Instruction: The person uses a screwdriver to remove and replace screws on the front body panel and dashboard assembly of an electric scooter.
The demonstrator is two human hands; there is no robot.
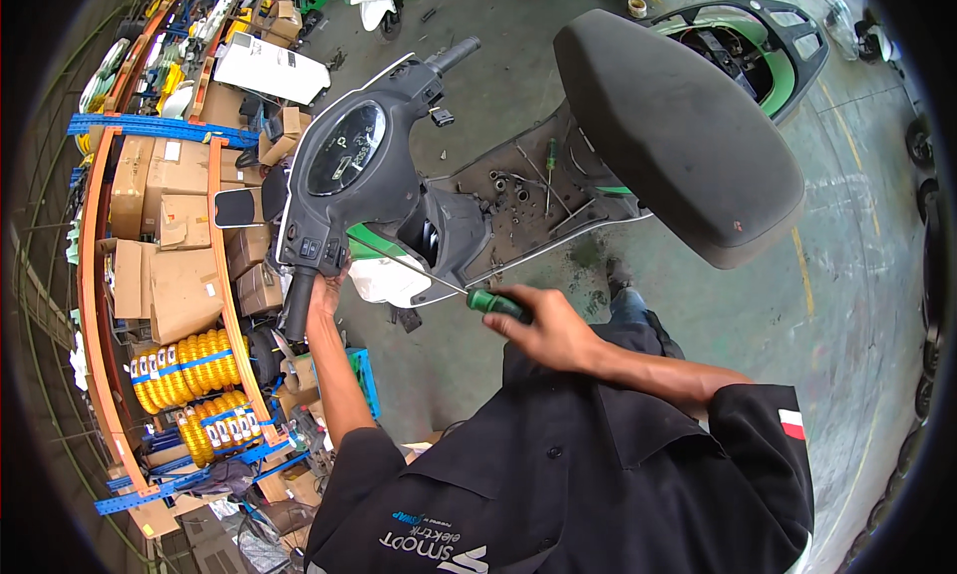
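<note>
Currently, the right hand (pixel 543 327) is gripping the green-handled screwdriver (pixel 496 302), its shaft running up-left toward the scooter handlebar cowl (pixel 349 190), while the left hand (pixel 324 293) is clasping the left grip (pixel 296 305).

A: What sort of place is this?
B: A scooter repair workshop. A stripped dark grey scooter (pixel 399 190) stands on a stained concrete floor (pixel 847 275), beside orange metal shelving (pixel 92 275) holding brown cardboard boxes (pixel 184 290) and yellow coil springs (pixel 189 370).

Scooter (pixel 419 195) ahead, shelving (pixel 169 275) to its left.
Seat (pixel 678 135) lies right of the handlebar (pixel 339 175); a second screwdriver (pixel 549 165) rests on the footboard (pixel 538 200) between them.
</note>
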